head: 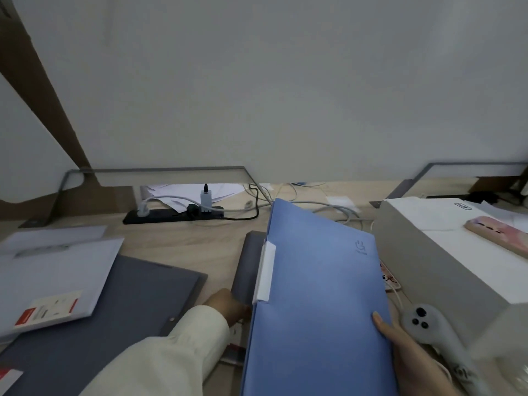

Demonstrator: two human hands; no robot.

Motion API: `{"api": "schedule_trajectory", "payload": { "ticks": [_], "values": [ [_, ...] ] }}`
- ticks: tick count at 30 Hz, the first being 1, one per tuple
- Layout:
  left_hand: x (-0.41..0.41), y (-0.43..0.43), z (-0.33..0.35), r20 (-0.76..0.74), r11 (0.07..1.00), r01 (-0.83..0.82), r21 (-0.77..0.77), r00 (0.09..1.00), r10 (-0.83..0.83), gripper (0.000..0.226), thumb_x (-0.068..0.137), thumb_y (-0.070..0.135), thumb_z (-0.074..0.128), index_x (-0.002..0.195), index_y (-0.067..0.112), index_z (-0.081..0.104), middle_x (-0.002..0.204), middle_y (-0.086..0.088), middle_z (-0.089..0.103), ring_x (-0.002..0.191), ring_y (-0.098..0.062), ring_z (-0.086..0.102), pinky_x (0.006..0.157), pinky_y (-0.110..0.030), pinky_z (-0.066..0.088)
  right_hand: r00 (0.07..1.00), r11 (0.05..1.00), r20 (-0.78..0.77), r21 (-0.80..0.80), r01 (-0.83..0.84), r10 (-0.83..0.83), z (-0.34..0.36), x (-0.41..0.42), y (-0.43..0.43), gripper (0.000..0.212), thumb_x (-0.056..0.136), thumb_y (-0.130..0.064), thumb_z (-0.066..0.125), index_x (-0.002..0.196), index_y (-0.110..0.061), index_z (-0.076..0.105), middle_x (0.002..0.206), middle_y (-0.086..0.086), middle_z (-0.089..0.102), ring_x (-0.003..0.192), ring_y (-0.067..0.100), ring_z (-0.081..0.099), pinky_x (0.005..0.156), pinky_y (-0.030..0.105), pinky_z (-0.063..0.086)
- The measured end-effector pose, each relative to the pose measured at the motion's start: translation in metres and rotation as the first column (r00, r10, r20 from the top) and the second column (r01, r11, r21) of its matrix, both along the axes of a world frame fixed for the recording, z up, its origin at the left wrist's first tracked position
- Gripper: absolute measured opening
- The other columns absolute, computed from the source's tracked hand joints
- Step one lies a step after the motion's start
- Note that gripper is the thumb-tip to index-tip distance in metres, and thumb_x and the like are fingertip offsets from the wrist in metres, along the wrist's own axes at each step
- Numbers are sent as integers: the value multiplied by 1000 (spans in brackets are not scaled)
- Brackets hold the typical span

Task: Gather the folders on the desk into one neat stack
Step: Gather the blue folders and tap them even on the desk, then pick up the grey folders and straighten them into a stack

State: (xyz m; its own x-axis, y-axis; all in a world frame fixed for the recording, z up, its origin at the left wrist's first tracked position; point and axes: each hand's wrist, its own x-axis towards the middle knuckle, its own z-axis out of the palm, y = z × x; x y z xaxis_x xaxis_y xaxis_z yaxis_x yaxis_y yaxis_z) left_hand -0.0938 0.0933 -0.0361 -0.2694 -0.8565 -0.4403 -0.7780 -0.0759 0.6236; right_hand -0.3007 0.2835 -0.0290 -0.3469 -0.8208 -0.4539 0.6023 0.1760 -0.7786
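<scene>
A blue folder with a white tab is raised at a tilt over the desk's middle. My right hand grips its right edge, thumb on the cover. My left hand, in a cream sleeve, reaches under its left edge and touches a grey folder lying beneath; its fingers are hidden. A larger dark grey folder lies at the left. A pale envelope-like folder with a red label rests across the dark grey folder's upper left corner.
A white box with a pink phone case on top stands at the right. A grey controller lies before it. A black power strip with plugs and cables runs along the back wall. Light wooden desk.
</scene>
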Motion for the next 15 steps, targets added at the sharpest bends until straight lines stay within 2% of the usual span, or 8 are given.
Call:
{"api": "schedule_trajectory", "payload": {
  "ticks": [1,2,3,5,7,9,11,15],
  "values": [
    [1,1,-2,-92,1000,-19,25,996,21,8,86,12,52,83,5,53,74,1,49,67,-8,48,62,-21,39,1000,1000,-16,5,14,-14,-2,0,0,73,59,-30,78,128,-20,55,119,11,69,102,38,68,98,52,44],
    [3,3,-4,-199,997,-50,51,978,60,8,85,9,52,79,6,51,72,1,48,65,-7,46,58,-21,38,999,999,-24,10,33,-32,-4,-1,0,82,52,-31,84,128,-20,55,123,12,67,108,38,65,102,54,41],
    [6,4,-5,-277,995,-79,66,956,95,6,84,8,54,82,4,51,73,0,50,65,-8,47,55,-22,38,999,999,-22,12,41,-41,-5,-1,-1,82,54,-31,83,129,-19,54,125,12,65,112,37,62,104,54,39],
    [15,5,-5,-385,988,-131,85,910,154,17,82,9,59,95,-1,54,79,-6,59,69,-14,56,55,-23,41,999,999,-18,8,36,-36,-6,-2,-2,57,79,-25,65,133,-16,51,127,14,63,115,36,59,105,54,37],
    [28,4,4,-463,983,-156,96,868,182,21,82,10,63,100,1,57,83,-13,67,69,-21,63,51,-21,46,999,998,-20,39,41,-40,-7,-5,-3,43,90,-21,52,132,-15,52,126,15,63,114,36,59,104,54,38],
    [50,1,18,-506,982,-187,33,844,177,14,83,10,63,95,6,56,76,-11,66,59,-19,62,42,-17,45,999,997,-29,59,43,-42,-7,-7,-4,38,91,-22,51,128,-14,55,124,16,64,113,37,59,103,54,39],
    [75,-4,36,-534,974,-225,-35,828,172,12,84,11,64,92,9,55,74,-11,66,53,-19,62,44,-22,47,994,994,-88,92,66,-58,-6,-4,-7,38,90,-21,52,127,-13,55,124,17,64,113,38,59,104,55,39],
    [135,-16,64,-492,942,-276,-193,858,150,18,86,20,62,99,13,52,82,-14,67,65,-28,64,55,-31,45,970,984,-235,148,96,-59,-10,4,-18,36,88,-19,56,123,-8,60,117,18,68,105,35,65,96,49,47]
  ]
}}
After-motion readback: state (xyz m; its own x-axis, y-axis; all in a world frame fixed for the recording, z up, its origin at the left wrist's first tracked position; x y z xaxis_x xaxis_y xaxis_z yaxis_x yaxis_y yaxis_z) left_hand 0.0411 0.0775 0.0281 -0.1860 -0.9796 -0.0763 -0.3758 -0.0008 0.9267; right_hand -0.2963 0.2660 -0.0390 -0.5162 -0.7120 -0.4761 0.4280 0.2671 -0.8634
